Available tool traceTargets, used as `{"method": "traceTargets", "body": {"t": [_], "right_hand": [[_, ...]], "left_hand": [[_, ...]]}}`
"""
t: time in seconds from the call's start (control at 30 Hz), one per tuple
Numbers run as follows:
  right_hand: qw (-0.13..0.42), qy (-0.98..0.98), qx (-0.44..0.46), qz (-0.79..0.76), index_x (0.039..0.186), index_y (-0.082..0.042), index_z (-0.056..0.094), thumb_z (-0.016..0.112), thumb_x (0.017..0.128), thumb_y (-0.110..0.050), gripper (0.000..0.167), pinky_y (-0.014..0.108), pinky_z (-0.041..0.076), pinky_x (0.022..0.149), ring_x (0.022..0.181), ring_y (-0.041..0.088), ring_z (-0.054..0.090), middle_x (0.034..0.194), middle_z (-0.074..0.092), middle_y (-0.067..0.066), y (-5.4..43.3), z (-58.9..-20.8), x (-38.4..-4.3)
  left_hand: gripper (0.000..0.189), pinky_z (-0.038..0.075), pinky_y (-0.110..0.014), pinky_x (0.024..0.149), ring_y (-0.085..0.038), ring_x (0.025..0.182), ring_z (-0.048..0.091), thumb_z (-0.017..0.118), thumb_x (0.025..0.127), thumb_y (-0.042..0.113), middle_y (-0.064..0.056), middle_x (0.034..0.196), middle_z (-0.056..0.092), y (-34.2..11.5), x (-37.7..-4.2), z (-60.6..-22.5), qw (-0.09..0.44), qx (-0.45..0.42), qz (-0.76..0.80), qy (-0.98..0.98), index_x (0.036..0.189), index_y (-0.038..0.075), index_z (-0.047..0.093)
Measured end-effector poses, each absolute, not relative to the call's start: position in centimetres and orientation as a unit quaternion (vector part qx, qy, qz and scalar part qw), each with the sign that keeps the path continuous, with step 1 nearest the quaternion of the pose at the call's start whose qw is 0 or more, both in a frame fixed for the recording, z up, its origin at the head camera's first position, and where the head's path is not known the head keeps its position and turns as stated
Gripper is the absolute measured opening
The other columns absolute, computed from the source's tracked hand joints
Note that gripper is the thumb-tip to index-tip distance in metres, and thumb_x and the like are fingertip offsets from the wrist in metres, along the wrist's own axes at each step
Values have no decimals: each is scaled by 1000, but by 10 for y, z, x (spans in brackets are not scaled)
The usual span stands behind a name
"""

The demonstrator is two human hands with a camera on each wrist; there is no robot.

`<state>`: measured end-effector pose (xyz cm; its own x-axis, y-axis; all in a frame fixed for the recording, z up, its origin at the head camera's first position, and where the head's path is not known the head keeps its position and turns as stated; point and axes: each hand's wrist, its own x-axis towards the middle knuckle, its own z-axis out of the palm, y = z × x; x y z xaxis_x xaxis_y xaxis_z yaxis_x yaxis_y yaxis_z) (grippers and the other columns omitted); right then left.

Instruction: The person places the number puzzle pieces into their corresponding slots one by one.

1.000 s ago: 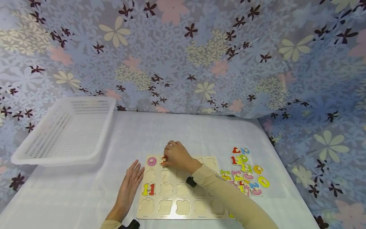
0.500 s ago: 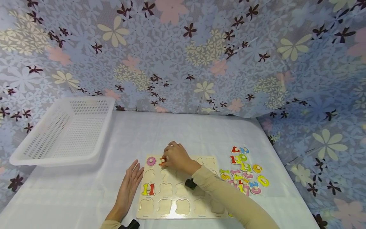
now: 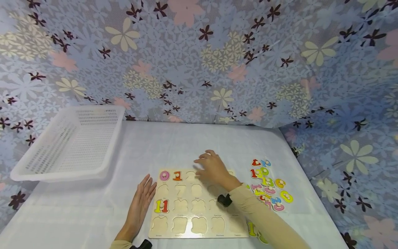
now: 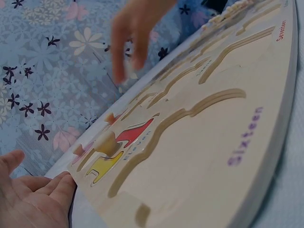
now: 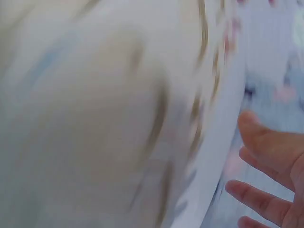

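A wooden number puzzle board (image 3: 189,227) lies on the table, with shaped recesses. Seated in it are a pink 0 piece (image 3: 164,176), an orange-red 1 piece (image 3: 177,176) and a yellow-and-red 11 piece (image 3: 161,206), each with a knob. My right hand (image 3: 214,170) is above the board's far part, fingers spread and holding nothing; the right wrist view shows its thumb (image 5: 256,130) and fingers apart. My left hand (image 3: 141,204) rests at the board's left edge, fingers straight, fingertips right at the edge in the left wrist view.
Several loose number pieces (image 3: 267,181) lie in a cluster right of the board, partly behind the right sleeve (image 3: 264,218). Two more pieces (image 3: 252,229) lie near the board's lower right corner. A white plastic basket (image 3: 102,171) stands at the left. A floral cloth hangs behind the table.
My right hand has let go of the 1 piece, which now sits in its recess, and has moved right with its fingers opening. The left hand stays in place.
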<state>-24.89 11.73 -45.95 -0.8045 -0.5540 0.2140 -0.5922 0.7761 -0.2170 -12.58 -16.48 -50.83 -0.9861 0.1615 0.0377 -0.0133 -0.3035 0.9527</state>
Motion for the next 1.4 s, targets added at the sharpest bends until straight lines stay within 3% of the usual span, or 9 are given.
{"method": "traceTargets", "body": {"t": [0.3, 0.5, 0.73, 1.03, 1.17, 1.4], "right_hand": [[108, -973, 138, 152, 116, -5, 71, 77, 83, -16, 36, 71, 37, 91, 119, 51, 41, 116, 63, 23, 268, -462, -255], [95, -982, 95, 131, 111, -4, 73, 78, 82, -17, 32, 71, 38, 88, 117, 51, 39, 114, 63, 24, 315, -467, -255], [108, -978, 118, 134, 96, -6, 77, 80, 79, -10, 18, 71, 35, 93, 119, 51, 40, 107, 66, 20, 317, -469, -260], [125, -976, 130, 119, 87, -4, 75, 79, 78, -6, 10, 65, 42, 88, 109, 48, 49, 96, 68, 19, 315, -472, -266], [131, -973, 142, 127, 83, -5, 71, 79, 81, -14, 12, 60, 44, 82, 101, 43, 52, 87, 66, 13, 302, -467, -263], [114, -951, 249, 140, 73, -19, 65, 81, 79, -31, 21, 44, 45, 69, 81, 23, 52, 74, 61, -5, 238, -464, -244]], "left_hand": [[59, 27, -14, 108, -31, 145, 10, 8, 106, 43, -13, 160, 0, -164, -125, -508, 63, 40, 798, 598, 156, 12, 2], [59, 27, -14, 109, -31, 145, 9, 8, 106, 43, -14, 160, 0, -164, -126, -509, 67, 46, 801, 594, 156, 11, 2], [60, 27, -17, 110, -34, 145, 7, 9, 106, 41, -17, 160, -2, -165, -125, -509, 61, 61, 805, 587, 155, 9, 1], [60, 27, -17, 110, -34, 145, 8, 9, 106, 41, -17, 160, -1, -163, -126, -508, 60, 59, 805, 588, 155, 9, 1], [60, 27, -17, 110, -33, 145, 8, 9, 106, 42, -16, 160, -1, -163, -127, -508, 60, 57, 804, 588, 156, 9, 1], [59, 27, -17, 110, -34, 145, 8, 8, 106, 40, -18, 160, -2, -164, -125, -509, 56, 64, 807, 584, 155, 7, 1]]}}
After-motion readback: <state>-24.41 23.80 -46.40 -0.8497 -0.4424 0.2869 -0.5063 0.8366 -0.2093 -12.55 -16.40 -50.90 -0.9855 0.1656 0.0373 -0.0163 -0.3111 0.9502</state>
